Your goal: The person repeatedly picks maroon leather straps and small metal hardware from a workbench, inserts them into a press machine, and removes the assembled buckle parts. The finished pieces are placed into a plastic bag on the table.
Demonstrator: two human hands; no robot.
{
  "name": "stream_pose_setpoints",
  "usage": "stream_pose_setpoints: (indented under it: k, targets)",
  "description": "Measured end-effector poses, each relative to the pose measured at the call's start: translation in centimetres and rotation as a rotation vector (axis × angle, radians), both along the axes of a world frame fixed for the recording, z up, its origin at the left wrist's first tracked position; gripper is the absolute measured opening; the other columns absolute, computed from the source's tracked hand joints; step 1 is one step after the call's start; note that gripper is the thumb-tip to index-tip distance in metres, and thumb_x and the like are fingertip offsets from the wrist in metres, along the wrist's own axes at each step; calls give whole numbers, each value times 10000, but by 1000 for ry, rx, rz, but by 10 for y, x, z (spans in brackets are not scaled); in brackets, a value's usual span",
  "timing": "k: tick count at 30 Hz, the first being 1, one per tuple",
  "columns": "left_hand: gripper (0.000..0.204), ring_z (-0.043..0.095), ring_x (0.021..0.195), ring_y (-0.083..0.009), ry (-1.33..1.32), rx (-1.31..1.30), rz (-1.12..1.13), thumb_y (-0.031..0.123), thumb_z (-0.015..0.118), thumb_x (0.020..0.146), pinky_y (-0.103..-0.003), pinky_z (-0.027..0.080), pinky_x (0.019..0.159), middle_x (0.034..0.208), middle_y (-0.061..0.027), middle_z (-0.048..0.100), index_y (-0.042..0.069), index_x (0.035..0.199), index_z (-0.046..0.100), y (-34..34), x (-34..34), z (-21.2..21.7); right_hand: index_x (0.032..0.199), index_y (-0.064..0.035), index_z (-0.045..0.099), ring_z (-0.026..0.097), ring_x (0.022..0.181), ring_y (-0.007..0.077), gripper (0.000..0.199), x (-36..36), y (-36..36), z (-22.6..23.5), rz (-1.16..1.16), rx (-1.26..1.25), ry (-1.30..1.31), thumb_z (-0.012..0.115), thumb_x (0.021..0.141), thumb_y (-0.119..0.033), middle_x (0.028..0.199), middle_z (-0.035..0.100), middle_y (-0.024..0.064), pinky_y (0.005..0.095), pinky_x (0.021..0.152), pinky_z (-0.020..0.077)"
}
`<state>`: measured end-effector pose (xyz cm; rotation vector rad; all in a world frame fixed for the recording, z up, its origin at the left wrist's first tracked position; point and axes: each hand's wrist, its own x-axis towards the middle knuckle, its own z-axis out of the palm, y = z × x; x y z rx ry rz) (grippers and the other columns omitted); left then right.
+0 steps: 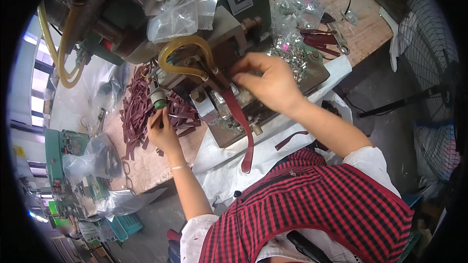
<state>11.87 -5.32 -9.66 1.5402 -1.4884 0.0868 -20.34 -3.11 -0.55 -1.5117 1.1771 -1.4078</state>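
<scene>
- Right hand (270,80): closed in a pinch on the upper end of a dark red leather strap (240,117), holding it against the metal press (229,102) so it sits under the tool head.
- Strap: runs down over the machine's front edge, lower end hanging free (not supported).
- Left hand (162,129): fingers closed around a green knob (159,98) at the machine's left side.
- Desk (146,160): a pile of similar straps (141,107) lies just beside the left hand, within reach.
- Yellow hose (183,53) loops above the press.

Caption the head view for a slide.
Right hand holds a maroon strap at a bench press; left hand touches its green button.
</scene>
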Motion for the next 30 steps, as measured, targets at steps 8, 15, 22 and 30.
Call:
stream_pose_setpoints:
  k: [8, 15, 22, 30]
  targets:
    - [154, 677, 730, -166, 499, -246, -346, 35, 591, 1036, -264, 549, 685, 1008, -166, 739, -79, 1068, 689, 49, -56, 77, 1169, 40, 611, 682, 883, 115, 312, 18, 9, 2, 52, 88, -254, 705, 876, -15, 948, 741, 86, 265, 799, 524]
    - [137, 752, 866, -317, -255, -356, -620, 5, 761, 889, -366, 616, 751, 955, -240, 744, -68, 989, 702, 86, -110, 112, 1315, 15, 544, 724, 934, 273, 432, 26, 26, 6, 30, -63, -172, 642, 901, -59, 1036, 743, 177, 354, 837, 555]
    - [206, 663, 622, -167, -430, -442, -733, 67, 884, 757, -276, 480, 504, 879, -88, 756, 76, 917, 755, 64, -144, 100, 1093, -63, 743, 554, 1305, 385, 274, -66, -11, -60, -468, -166, 893, 731, 832, -145, 1290, 660, 180, 492, 1067, 464]
    - [264, 585, 529, -108, -444, -530, -713, 119, 895, 741, -237, 417, 460, 945, -75, 751, 98, 944, 728, 56, -143, 84, 1026, -102, 706, 508, 1355, 349, 234, -87, -19, -102, -398, -321, 891, 763, 806, -154, 1381, 594, 132, 499, 978, 502]
